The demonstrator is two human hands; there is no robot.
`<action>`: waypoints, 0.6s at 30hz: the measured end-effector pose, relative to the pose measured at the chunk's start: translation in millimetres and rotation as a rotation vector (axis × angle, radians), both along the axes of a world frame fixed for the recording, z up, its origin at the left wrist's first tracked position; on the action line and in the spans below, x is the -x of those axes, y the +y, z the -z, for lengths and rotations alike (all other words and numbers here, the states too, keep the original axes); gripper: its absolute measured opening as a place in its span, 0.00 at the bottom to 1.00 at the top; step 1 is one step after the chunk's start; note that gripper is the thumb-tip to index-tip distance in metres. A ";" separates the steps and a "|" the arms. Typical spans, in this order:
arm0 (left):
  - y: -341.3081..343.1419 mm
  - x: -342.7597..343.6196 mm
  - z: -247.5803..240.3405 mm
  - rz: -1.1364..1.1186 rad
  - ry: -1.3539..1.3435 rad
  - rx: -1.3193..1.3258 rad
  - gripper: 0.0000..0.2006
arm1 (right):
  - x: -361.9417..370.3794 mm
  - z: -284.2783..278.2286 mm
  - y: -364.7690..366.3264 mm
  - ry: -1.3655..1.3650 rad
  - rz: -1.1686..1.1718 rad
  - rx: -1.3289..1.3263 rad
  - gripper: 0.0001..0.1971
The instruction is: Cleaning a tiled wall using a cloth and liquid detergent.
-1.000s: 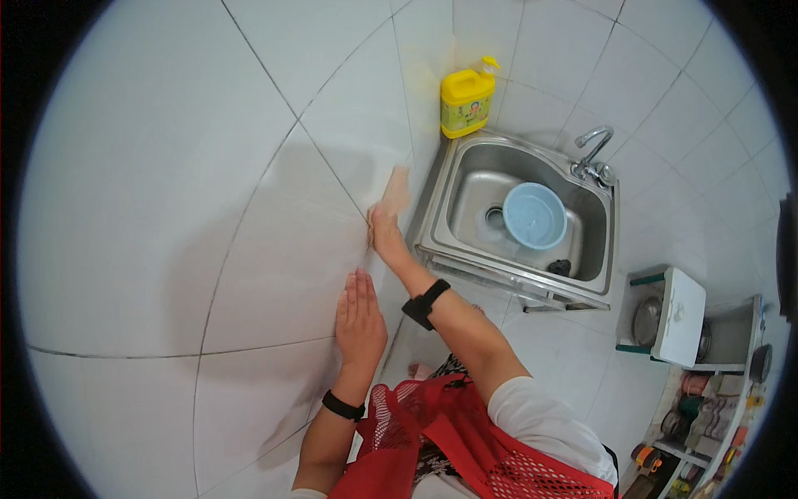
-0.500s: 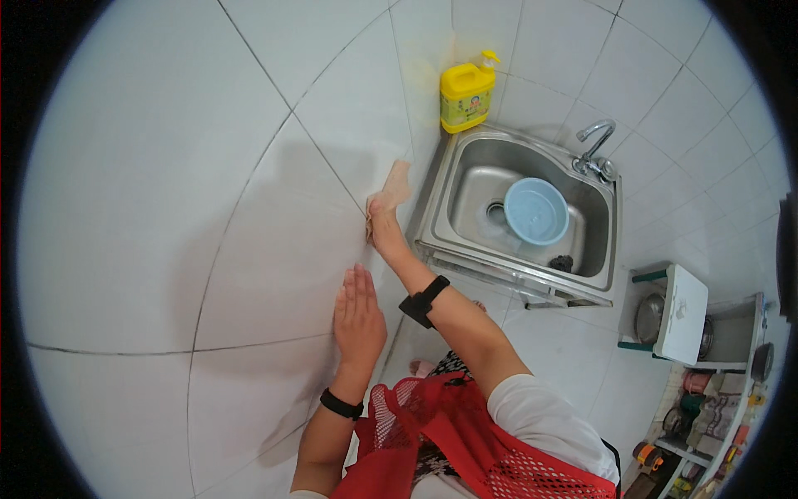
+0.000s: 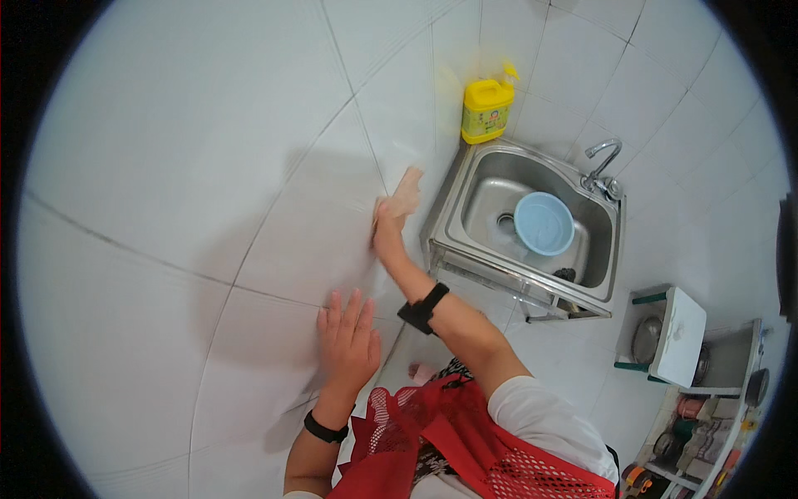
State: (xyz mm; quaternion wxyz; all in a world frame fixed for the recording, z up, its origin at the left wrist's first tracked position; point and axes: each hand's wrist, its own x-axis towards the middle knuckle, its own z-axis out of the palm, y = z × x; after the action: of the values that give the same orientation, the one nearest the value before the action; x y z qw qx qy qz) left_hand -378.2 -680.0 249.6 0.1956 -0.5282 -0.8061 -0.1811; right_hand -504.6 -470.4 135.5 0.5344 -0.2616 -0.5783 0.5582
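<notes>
A beige cloth (image 3: 406, 193) is pressed to the white tiled wall (image 3: 299, 224) under my right hand (image 3: 388, 231). Its upper end sticks out beyond my fingers toward the sink, and the rest is partly hidden by the hand. Lower on the same wall, my left hand (image 3: 347, 343) lies flat against the tiles, fingers slightly spread, holding nothing. Each wrist carries a black band.
Right of my hands stands a steel sink (image 3: 449, 237) with a light blue basin (image 3: 544, 223) inside. A yellow pump bottle (image 3: 487, 112) sits at its back left corner, near the faucet (image 3: 603, 162). Farther right are a white stool (image 3: 680, 337) and a loaded shelf (image 3: 698, 441).
My view has shifted a little, so the sink and bottle appear lower and farther right. My left hand's fingers have spread apart. The cloth stays in my right hand against the wall.
</notes>
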 end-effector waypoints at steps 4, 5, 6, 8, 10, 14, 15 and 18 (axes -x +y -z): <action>-42.0 -5.7 -4.1 -0.122 0.019 0.059 0.25 | -22.0 -72.4 -45.6 -0.252 -0.823 -0.027 0.32; -44.2 -6.2 -3.0 -0.111 0.026 0.055 0.26 | -27.0 -96.8 -44.4 -0.328 -1.052 -0.055 0.39; -37.8 -7.2 -4.7 -0.076 0.036 0.045 0.26 | -16.4 -114.8 -33.7 -0.204 -0.765 -0.195 0.42; -41.0 -7.9 -6.7 -0.078 0.045 0.038 0.26 | -10.4 -159.7 -26.5 0.006 -0.351 -0.327 0.45; -47.3 -10.6 -7.2 -0.092 0.043 0.040 0.26 | -15.6 -215.7 -12.2 0.121 -0.201 -0.317 0.44; -43.1 -16.2 -16.5 -0.105 0.057 0.053 0.27 | -9.6 -234.1 66.3 0.019 -0.296 -0.216 0.44; -38.3 -16.8 -17.2 -0.111 0.066 0.064 0.27 | -1.8 -219.3 87.6 0.047 -0.267 -0.153 0.44; -33.9 -16.6 -11.4 -0.151 0.101 0.132 0.28 | 9.9 -156.0 100.9 -0.034 -0.210 0.014 0.42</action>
State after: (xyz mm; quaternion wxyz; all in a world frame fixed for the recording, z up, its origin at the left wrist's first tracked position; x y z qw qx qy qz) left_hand -361.5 -713.9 261.0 0.2140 -0.4862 -0.8429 -0.0853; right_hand -514.5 -369.6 291.5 0.4614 -0.2127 -0.6075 0.6106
